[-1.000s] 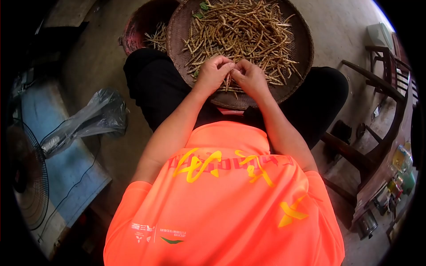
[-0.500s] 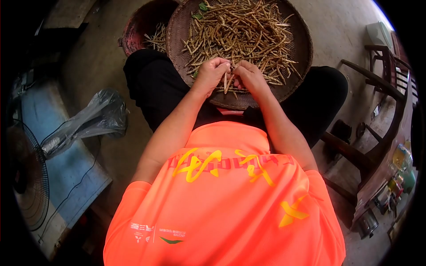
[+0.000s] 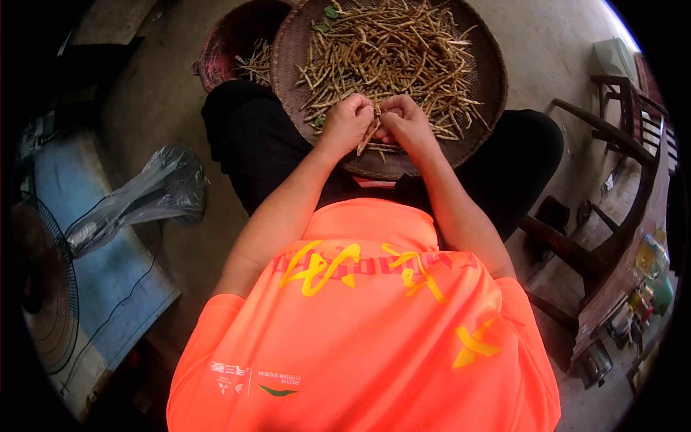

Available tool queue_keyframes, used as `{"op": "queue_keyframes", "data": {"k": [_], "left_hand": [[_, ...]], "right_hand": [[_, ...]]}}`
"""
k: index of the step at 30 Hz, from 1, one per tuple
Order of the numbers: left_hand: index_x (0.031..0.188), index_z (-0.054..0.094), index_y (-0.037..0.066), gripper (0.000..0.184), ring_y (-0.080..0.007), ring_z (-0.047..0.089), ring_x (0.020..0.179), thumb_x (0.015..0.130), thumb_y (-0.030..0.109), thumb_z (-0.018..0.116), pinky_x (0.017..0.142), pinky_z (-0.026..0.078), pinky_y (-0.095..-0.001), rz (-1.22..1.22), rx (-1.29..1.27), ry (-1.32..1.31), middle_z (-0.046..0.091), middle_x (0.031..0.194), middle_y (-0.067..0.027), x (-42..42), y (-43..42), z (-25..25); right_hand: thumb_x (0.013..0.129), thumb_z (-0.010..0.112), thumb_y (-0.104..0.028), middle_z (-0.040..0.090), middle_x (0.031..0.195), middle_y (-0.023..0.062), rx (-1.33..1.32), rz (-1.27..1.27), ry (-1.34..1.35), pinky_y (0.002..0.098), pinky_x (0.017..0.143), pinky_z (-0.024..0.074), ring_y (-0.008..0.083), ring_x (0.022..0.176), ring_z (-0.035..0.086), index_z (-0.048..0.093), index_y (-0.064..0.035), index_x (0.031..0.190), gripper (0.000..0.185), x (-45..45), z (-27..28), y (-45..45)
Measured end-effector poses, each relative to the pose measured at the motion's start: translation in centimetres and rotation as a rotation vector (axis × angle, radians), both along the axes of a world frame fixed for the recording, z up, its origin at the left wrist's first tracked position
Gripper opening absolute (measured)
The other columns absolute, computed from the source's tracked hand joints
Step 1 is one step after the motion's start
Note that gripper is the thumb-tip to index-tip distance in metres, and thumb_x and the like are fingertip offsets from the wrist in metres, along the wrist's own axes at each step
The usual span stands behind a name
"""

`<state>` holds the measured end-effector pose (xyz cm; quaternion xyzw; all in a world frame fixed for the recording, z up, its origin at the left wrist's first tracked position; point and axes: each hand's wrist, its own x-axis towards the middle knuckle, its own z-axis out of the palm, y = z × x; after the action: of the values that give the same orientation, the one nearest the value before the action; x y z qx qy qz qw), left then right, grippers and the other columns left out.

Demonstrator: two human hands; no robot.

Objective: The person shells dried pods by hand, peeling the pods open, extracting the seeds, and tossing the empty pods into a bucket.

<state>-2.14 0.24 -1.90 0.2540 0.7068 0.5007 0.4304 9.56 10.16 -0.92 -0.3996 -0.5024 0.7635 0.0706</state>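
Head view: pods [image 3: 389, 61] on tray [image 3: 286, 68] — grey floor [image 3: 543, 65] beyond.

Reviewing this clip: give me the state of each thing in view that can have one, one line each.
Left hand: closed, pinching a pod
Right hand: fingers curled beside that pod, grip unclear
Pod: between the hands, tilted; whether split, cannot tell
Loose pods: heaped
Woven tray: partly covered by pods
Red bucket: open-topped, partly filled
Plastic bag: crumpled
Fan: running or not, cannot tell
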Motion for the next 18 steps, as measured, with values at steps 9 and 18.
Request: {"op": "queue_keyframes", "data": {"k": [9, 18], "left_hand": [[0.087, 0.056, 0.001, 0.014, -0.008, 0.053, 0.058, 0.088, 0.014, 0.051, 0.053, 0.044, -0.024, -0.055, -0.046, 0.275, 0.056, 0.067, -0.0012, 0.37, 0.04, 0.54], [0.09, 0.052, 0.004, 0.009, -0.0096, 0.052, 0.054, 0.089, 0.011, 0.045, 0.047, 0.044, -0.024, 0.036, -0.006, -0.203, 0.054, 0.069, -0.0022, 0.38, 0.24, 0.45]], "right_hand": [[0.086, 0.061, -0.014, 0.06, 0.076, 0.004, -0.034, 0.003, 0.049, 0.0211, 0.055, 0.0485, 0.0102, 0.061, 0.059, 0.056, 0.0003, 0.096, 0.018, -0.05, -0.26, 0.1], [0.088, 0.056, -0.011, 0.06, 0.074, 0.0042, -0.059, -0.025, 0.057, 0.0208, 0.053, 0.0479, 0.0093, 0.059, 0.058, 0.056, 0.0008, 0.093, 0.013, -0.03, -0.17, 0.13]]}}
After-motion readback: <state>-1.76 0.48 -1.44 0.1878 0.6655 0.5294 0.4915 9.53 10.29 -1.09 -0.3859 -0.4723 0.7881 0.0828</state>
